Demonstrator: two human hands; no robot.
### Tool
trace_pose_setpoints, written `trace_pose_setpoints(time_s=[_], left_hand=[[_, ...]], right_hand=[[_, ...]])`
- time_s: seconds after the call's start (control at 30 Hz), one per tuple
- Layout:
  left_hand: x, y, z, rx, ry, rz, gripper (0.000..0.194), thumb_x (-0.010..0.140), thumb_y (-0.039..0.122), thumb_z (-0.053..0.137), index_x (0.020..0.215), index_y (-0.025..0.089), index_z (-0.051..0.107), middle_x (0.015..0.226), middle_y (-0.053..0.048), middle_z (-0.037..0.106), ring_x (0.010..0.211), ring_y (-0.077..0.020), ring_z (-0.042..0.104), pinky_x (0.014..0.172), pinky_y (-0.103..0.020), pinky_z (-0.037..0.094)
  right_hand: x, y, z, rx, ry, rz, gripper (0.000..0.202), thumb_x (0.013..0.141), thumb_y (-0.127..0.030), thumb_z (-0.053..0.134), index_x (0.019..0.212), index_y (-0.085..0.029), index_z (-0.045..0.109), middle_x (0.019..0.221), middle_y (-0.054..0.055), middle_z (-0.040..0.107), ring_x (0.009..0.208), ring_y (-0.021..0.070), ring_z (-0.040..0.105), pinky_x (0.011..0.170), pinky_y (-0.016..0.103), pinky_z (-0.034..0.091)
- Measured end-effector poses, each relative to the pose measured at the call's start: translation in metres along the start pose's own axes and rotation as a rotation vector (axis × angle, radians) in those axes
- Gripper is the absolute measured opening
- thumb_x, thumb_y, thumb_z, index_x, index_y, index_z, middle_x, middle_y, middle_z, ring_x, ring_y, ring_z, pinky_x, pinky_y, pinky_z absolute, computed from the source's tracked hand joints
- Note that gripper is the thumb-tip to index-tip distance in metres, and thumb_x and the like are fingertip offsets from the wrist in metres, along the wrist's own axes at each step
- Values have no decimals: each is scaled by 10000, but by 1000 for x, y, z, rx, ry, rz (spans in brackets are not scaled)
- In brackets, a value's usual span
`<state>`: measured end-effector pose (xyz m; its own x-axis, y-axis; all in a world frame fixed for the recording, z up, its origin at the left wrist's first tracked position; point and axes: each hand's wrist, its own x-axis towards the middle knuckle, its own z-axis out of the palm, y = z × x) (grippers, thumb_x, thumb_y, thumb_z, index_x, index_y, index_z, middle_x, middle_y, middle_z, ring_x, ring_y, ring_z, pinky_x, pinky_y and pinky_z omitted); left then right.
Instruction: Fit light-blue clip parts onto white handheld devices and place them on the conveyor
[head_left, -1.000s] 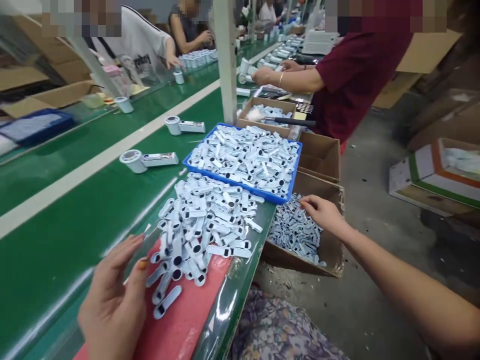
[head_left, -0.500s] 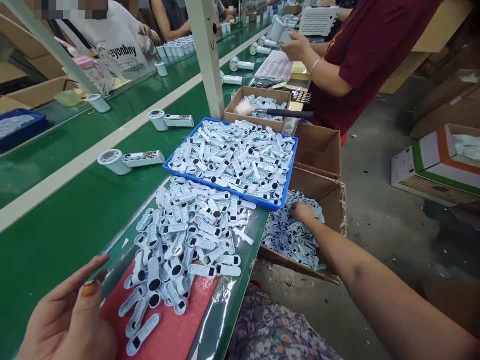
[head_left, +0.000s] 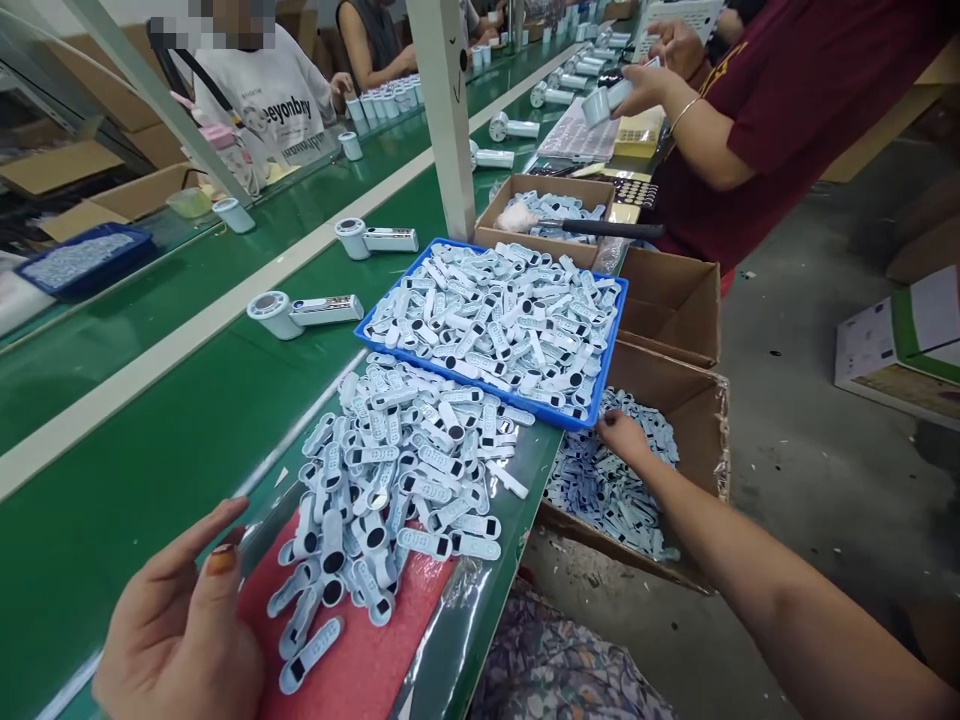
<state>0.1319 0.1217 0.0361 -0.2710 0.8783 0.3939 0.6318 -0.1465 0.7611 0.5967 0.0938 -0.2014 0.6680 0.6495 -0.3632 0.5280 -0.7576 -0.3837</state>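
Note:
My left hand point(head_left: 184, 620) is at the lower left over the green table, thumb and fingers apart, holding nothing. Beside it a pile of light-blue plastic pieces point(head_left: 390, 460) with dark patches lies partly on a red mat point(head_left: 360, 680). Behind the pile stands a blue tray point(head_left: 480, 382) heaped with the same pieces. My right hand point(head_left: 624, 437) reaches over a cardboard box point(head_left: 694, 420) of such pieces, close to the tray's right corner. Its fingers are curled together, and whether they hold a piece is too small to tell.
Two light-blue handheld devices point(head_left: 274, 315) lie on the green surface point(head_left: 172, 450). A white post point(head_left: 444, 130) rises behind the tray, near a smaller parts box point(head_left: 487, 225). At the right stands a person in a dark red shirt point(head_left: 795, 110); others sit across the line.
The whole view has shifted, so the table and its contents appear farther right. My right hand has come up closer to the blue tray's corner. My left hand keeps its spread pose.

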Motion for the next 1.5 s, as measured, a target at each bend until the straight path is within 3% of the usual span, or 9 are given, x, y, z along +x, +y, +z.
trace_pose_setpoints(time_s=[0.1, 0.23, 0.3, 0.43, 0.53, 0.7, 0.97, 1.2, 1.5], left_hand=[[-3, 11, -2, -3, 26, -22, 331, 863, 458, 686, 1123, 258, 730, 1153, -15, 744, 1093, -295, 680, 1077, -545, 501], [-23, 37, -13, -133, 1, 164, 186, 853, 346, 709, 1000, 232, 729, 1057, -40, 714, 1010, -234, 668, 964, -415, 539], [-39, 51, -20, -254, -190, 205, 149, 880, 269, 675, 1022, 247, 717, 1083, -47, 681, 980, -207, 652, 860, -348, 560], [-69, 61, -23, -490, -783, 227, 426, 904, 283, 667, 1325, 318, 606, 1245, -82, 597, 975, -202, 636, 783, -322, 584], [-79, 55, -17, -635, -939, 83, 597, 849, 296, 751, 1403, 360, 537, 1236, -87, 582, 978, -201, 630, 783, -315, 575], [-64, 39, -17, -807, -742, -75, 343, 853, 267, 748, 1183, 340, 690, 1062, -32, 610, 897, -143, 615, 799, -271, 539], [-34, 22, -23, -938, -630, -5, 168, 830, 282, 770, 993, 261, 733, 1016, -44, 660, 989, -179, 626, 879, -305, 533], [-34, 16, -19, -1158, -648, -207, 141, 846, 264, 756, 977, 241, 710, 1005, -24, 691, 846, -130, 637, 742, -248, 543], [-31, 14, -19, -1048, -566, -118, 161, 815, 261, 787, 963, 259, 723, 958, -15, 676, 849, -121, 618, 768, -231, 528]], right_hand=[[-40, -6, -30, 127, 80, -221, 271, 1011, -377, 543, 1070, -126, 624, 931, 63, 661, 840, 198, 649, 798, 367, 543], [-121, -23, -77, 289, 118, -603, 303, 1000, -429, 494, 1098, -177, 629, 950, 98, 652, 851, 233, 627, 753, 352, 520], [-165, -40, -97, 345, 85, -781, 269, 1002, -409, 520, 1169, -225, 622, 984, 82, 647, 866, 220, 619, 754, 338, 508], [-235, -89, -116, 340, -22, -1195, 355, 1030, -290, 511, 1385, -274, 508, 1028, 78, 645, 863, 205, 606, 706, 318, 479], [-266, -126, -109, 256, 11, -1356, 482, 1027, -312, 529, 1482, -227, 394, 1000, 79, 647, 840, 217, 597, 695, 335, 470], [-289, -173, -90, 275, 94, -1472, 494, 1042, -296, 507, 1496, -196, 338, 1031, 70, 664, 851, 206, 614, 770, 360, 490], [-298, -211, -82, 393, 44, -1428, 286, 990, -308, 621, 1261, -256, 545, 1023, 15, 687, 803, 171, 631, 788, 351, 499], [-298, -223, -87, 545, -65, -1410, 135, 954, -167, 659, 1048, -263, 648, 997, -8, 682, 931, 151, 638, 810, 267, 493], [-297, -224, -84, 525, -93, -1389, 108, 973, -163, 622, 1031, -254, 630, 974, -11, 669, 890, 154, 620, 782, 283, 472]])
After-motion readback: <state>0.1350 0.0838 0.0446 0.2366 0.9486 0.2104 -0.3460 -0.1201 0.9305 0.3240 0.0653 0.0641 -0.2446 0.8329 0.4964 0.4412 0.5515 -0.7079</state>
